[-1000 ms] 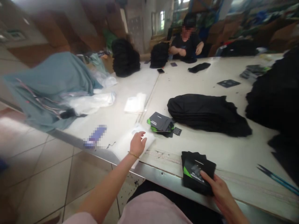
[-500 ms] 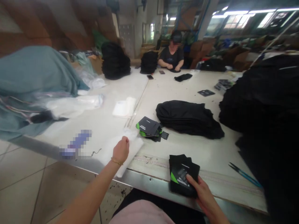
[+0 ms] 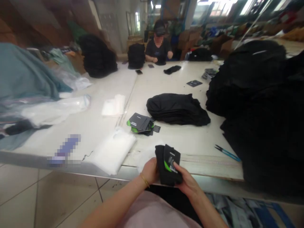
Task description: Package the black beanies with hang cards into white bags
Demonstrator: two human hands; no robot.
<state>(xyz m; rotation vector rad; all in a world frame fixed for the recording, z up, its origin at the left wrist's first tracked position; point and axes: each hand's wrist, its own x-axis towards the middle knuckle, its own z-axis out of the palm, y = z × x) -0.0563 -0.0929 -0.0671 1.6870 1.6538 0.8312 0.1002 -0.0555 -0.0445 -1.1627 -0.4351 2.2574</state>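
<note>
A bundle of black socks (image 3: 166, 166) with a black-and-green printed card (image 3: 171, 160) on its front was held between both hands, just over the front edge of the white work surface (image 3: 190, 139). The left hand (image 3: 149, 171), with a thin gold bracelet (image 3: 144, 180) at the wrist, had its fingers together and clamped on the bundle's left side. The right hand (image 3: 187, 181) gripped from the other side, its fingers (image 3: 178, 171) pressed across the lower part of the card. A translucent plastic sheet (image 3: 147, 160) lay just behind the left hand, beside a stack of white plastic bags (image 3: 112, 152). Farther up, a pile of black-and-green cards (image 3: 140, 123) sat next to a heap of black socks (image 3: 178, 109). Blue-handled scissors (image 3: 227, 153) lay near a large black pile (image 3: 249, 95) on the right. At the far end, a co-worker (image 3: 158, 47) in a dark cap sat with both hands at a small black bundle (image 3: 161, 61).
</note>
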